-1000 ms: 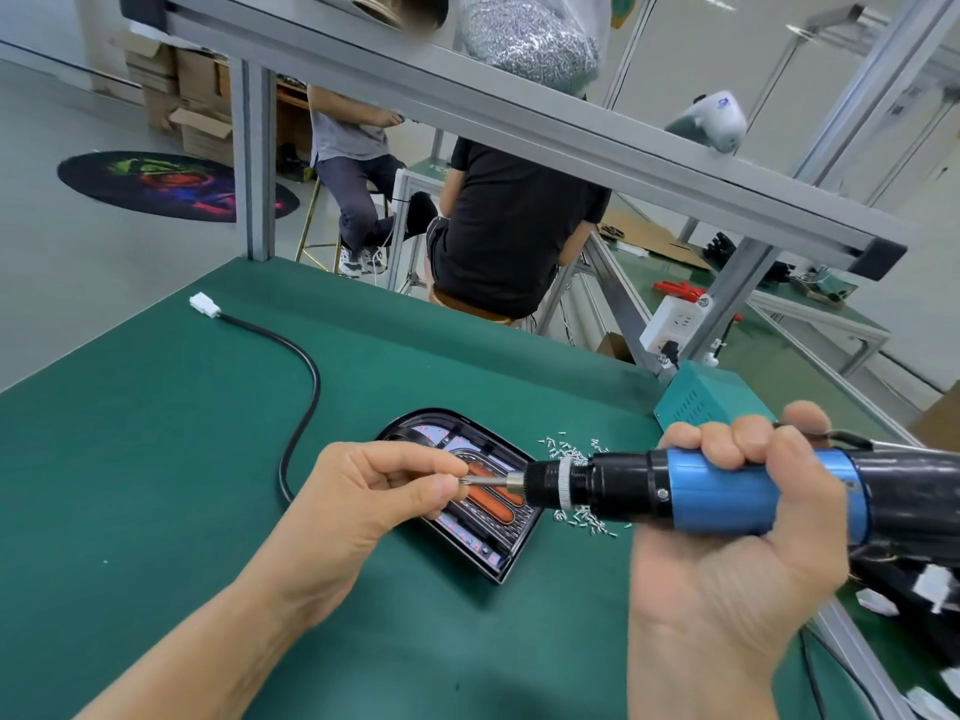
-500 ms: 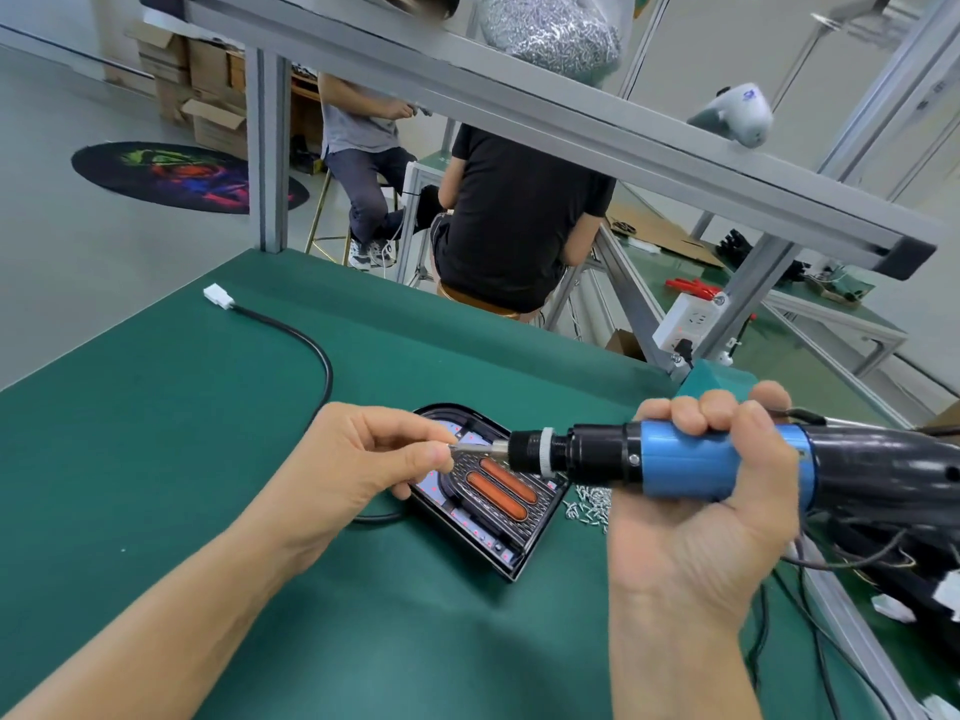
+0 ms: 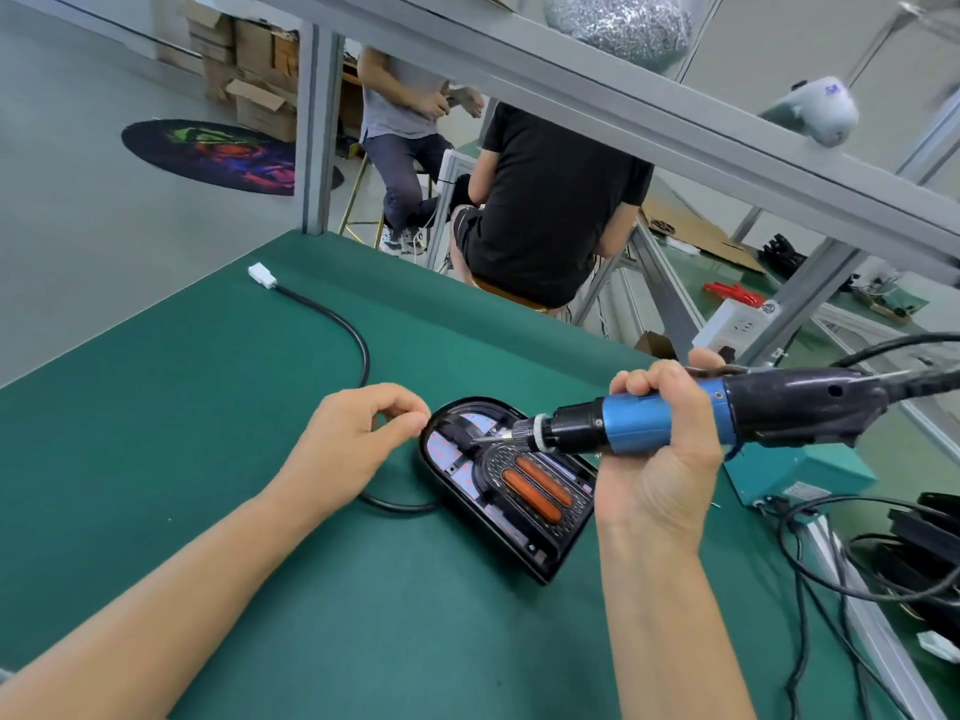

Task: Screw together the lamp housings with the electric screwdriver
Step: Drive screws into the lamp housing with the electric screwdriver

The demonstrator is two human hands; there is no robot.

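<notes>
On the green table (image 3: 156, 459) lies a black lamp housing (image 3: 511, 491), open side up, with two orange strips inside. The right hand (image 3: 660, 459) is wrapped around the blue grip (image 3: 654, 423) of the electric screwdriver (image 3: 727, 415), held nearly level, its bit tip (image 3: 480, 438) over the rounded end of the housing. The left hand (image 3: 348, 444) sits just beside that end, thumb and forefinger pinched together. A black cable (image 3: 358, 345) with a white plug (image 3: 262, 276) curves across the table.
</notes>
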